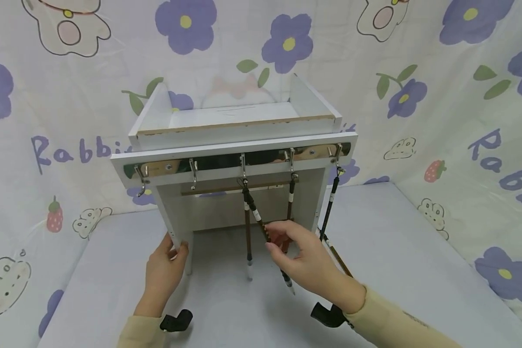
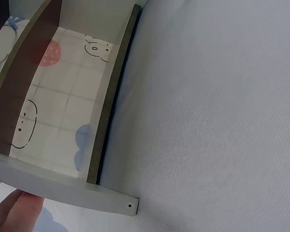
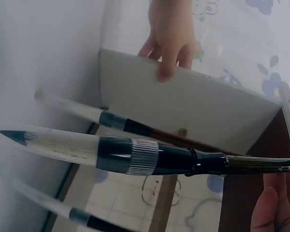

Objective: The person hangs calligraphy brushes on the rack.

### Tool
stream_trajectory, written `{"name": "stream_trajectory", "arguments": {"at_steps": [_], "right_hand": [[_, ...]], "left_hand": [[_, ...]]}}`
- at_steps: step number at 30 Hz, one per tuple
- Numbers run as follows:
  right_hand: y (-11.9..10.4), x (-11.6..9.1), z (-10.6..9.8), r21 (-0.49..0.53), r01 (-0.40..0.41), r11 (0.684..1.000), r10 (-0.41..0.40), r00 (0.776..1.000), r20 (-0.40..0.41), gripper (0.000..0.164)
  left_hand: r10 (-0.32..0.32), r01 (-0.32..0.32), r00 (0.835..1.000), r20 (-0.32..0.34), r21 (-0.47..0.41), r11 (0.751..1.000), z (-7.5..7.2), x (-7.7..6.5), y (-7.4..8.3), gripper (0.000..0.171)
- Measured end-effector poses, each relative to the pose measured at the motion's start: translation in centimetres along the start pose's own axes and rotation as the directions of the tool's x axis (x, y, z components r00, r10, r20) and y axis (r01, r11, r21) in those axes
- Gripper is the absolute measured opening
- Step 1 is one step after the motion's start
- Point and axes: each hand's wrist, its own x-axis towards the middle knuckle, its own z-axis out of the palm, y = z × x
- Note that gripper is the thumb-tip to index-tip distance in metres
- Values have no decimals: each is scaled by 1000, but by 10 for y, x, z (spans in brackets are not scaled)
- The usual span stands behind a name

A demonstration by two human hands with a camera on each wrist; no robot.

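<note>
A white rack (image 1: 235,140) with a row of metal hooks stands in front of me. My left hand (image 1: 163,270) grips the front edge of its left side panel (image 2: 63,186), thumb on one face and fingers on the other. My right hand (image 1: 304,258) pinches the handle of a calligraphy brush (image 3: 145,157), which slants down from the middle hook (image 1: 243,166). Its pale bristles end in a dark tip. Whether its loop is over the hook cannot be told. Beside it a second brush (image 1: 248,232) hangs straight down. My right hand partly covers another brush (image 1: 291,198) on the fourth hook.
From the far-right hook hangs another brush (image 1: 328,212). A slanted brown shaft (image 1: 340,258) shows behind my right wrist. The two left hooks (image 1: 193,174) bear no brush. Behind the rack and at the sides hangs a flower-printed cloth (image 1: 330,82); the tabletop (image 1: 396,251) is pale.
</note>
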Motion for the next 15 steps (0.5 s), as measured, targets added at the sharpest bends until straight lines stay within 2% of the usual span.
{"name": "stream_trajectory", "arguments": {"at_steps": [11,15], "right_hand": [[-7,10,18,-19,-42,999,43,995,87,31],[-11,16,23,-24,-31,999,33,993,116,31]], "left_hand": [[-8,8,1000,8,9,1000,-1,0,2,48],[-12,11,1000,7,16,1000,0,0,3,48]]}}
